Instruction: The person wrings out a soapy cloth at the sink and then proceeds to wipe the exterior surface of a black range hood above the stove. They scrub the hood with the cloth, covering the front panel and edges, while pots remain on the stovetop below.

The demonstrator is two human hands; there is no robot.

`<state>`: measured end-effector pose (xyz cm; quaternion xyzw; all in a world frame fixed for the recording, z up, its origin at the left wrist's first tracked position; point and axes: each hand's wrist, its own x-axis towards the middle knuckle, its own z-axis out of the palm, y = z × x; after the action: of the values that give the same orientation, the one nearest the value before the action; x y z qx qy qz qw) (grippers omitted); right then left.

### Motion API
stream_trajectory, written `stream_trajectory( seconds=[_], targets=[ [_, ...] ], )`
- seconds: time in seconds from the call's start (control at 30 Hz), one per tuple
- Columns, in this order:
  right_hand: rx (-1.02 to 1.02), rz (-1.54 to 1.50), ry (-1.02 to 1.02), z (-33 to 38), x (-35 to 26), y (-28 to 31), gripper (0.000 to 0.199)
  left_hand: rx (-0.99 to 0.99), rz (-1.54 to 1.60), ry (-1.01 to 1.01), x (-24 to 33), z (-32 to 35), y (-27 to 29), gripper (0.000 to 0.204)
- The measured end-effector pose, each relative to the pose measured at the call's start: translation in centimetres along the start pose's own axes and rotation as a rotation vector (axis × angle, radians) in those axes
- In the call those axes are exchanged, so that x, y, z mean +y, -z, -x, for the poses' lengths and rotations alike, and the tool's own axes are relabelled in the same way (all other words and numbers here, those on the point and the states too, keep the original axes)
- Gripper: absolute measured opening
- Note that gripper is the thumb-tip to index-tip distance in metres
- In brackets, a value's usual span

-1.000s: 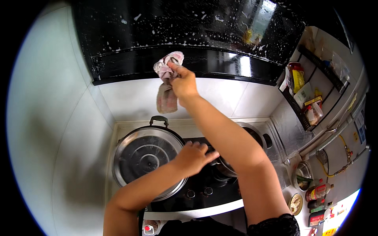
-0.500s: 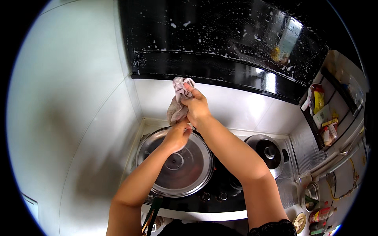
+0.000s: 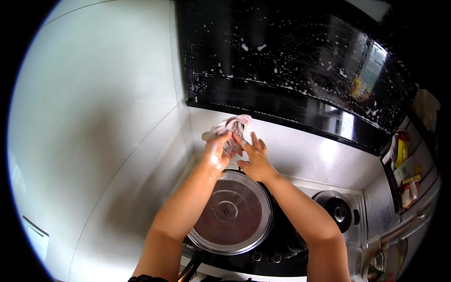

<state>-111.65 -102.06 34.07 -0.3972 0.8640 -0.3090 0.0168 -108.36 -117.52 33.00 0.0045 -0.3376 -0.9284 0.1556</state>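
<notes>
A crumpled, pale pinkish cloth (image 3: 238,123) is bunched up in front of the white back wall, just below the lower edge of a black range hood (image 3: 282,101). My left hand (image 3: 219,151) is closed around it, and white suds sit on that wrist. My right hand (image 3: 257,160) has its fingers spread, with one fingertip against or very near the cloth. White foam specks dot the hood's glossy black front. Below my hands, a large round pan with a glass lid (image 3: 244,218) stands on the black stove (image 3: 277,267).
A smaller lidded pot (image 3: 342,215) sits at the stove's right. Packets and bottles fill a wall rack (image 3: 393,188) on the far right, above a metal bowl (image 3: 377,264). A pale tiled wall (image 3: 94,141) bounds the left side, with a white wall plate (image 3: 35,237) low down.
The cloth has passed from my right hand's grip to my left hand's. My right fingers have opened and spread apart. The whole view has shifted, so the scene appears lower and further right.
</notes>
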Motion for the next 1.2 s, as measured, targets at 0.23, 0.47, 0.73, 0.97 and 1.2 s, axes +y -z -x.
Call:
stream_trajectory(
  seconds=[0.23, 0.47, 0.73, 0.97, 1.2],
  targets=[
    [0.127, 0.624, 0.024, 1.0, 1.9, 3.6, 0.072, 0.222, -0.565, -0.865, 15.4, -10.3, -2.0, 0.038],
    [0.380, 0.907, 0.080, -2.3, 11.1, 6.2, 0.089, 0.774, -1.602, -1.275, 14.4, -13.7, 3.4, 0.046],
    [0.300, 0.880, 0.033, -2.5, 10.2, 5.9, 0.107, 0.593, -1.516, -1.294, 18.4, -13.9, 3.6, 0.040],
    [0.252, 0.926, -0.011, -2.7, 8.8, 5.9, 0.107, 0.579, -1.438, -1.834, 30.4, -16.1, -12.4, 0.047],
    [0.255, 0.882, -0.025, -2.4, 8.7, 6.2, 0.104, 0.640, -1.894, -1.088, 22.3, -12.8, -7.4, 0.057]
  ],
)
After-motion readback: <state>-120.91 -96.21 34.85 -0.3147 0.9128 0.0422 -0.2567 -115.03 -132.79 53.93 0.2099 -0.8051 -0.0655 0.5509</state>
